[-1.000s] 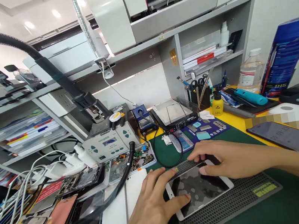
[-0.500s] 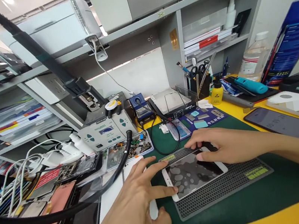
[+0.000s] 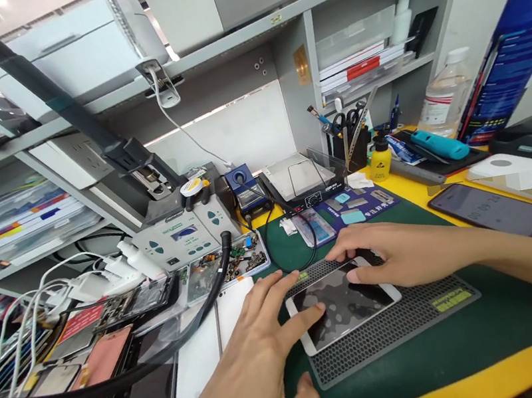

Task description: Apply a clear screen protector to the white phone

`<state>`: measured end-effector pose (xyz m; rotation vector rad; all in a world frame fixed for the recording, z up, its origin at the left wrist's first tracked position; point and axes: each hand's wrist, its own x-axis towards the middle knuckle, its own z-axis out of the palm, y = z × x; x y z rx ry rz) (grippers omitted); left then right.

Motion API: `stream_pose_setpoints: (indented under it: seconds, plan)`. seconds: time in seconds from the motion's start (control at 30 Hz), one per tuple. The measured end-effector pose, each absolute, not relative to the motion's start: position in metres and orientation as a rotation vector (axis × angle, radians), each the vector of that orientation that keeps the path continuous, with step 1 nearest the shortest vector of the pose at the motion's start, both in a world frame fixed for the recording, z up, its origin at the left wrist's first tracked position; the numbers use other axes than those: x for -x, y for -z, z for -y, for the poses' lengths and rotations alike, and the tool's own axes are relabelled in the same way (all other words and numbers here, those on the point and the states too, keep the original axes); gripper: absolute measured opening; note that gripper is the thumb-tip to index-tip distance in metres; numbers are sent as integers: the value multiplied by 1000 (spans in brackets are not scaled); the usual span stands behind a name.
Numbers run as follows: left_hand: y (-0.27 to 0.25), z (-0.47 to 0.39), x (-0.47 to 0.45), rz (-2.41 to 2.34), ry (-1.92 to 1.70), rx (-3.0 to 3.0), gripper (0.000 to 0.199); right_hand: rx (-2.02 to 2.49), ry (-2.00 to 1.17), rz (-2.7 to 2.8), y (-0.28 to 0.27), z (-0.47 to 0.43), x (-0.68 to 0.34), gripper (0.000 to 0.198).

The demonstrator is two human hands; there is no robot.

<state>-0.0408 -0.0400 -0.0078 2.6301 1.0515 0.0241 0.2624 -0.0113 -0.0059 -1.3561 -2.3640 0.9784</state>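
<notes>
A white-framed smartphone (image 3: 346,306) lies face up on a grey honeycomb-patterned mat (image 3: 352,357), with pale bubble-like patches across its dark screen. My left hand (image 3: 255,355) has its fingers spread, and one fingertip rests on the left part of the screen. Its other fingers reach past the phone's left end, with the thumb apart near the front. Over the phone's upper right end is my right hand (image 3: 390,253), thumb on the glass and fingers curled over the far edge. That hand hides the phone's upper right corner.
A second phone (image 3: 490,210) showing a timer lies at the right. Behind are a yellow bottle (image 3: 380,161), a black-fronted device (image 3: 303,179) and a tray of small parts (image 3: 245,259). A black hose (image 3: 182,340) crosses the left side above stacked phone parts (image 3: 88,382).
My left fingertip has slid from the phone's lower left edge inward over the screen. Some pale patches at the left look altered. My right hand keeps its place on the phone.
</notes>
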Motion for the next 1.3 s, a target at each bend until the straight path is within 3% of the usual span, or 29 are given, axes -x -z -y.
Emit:
stream_pose_setpoints:
  seconds: [0.17,0.6,1.3]
  plan:
    - [9,41,32,-1063,69,-2602,93,1365,-966,2369,7,10,-262,50]
    - [2,32,54,-1172,45,-2619,73,1413,-975,2375,2,12,-260,51]
    - [6,29,53,-1141,-13,-2560,77,1385,-992,2362,1,12,-261,51]
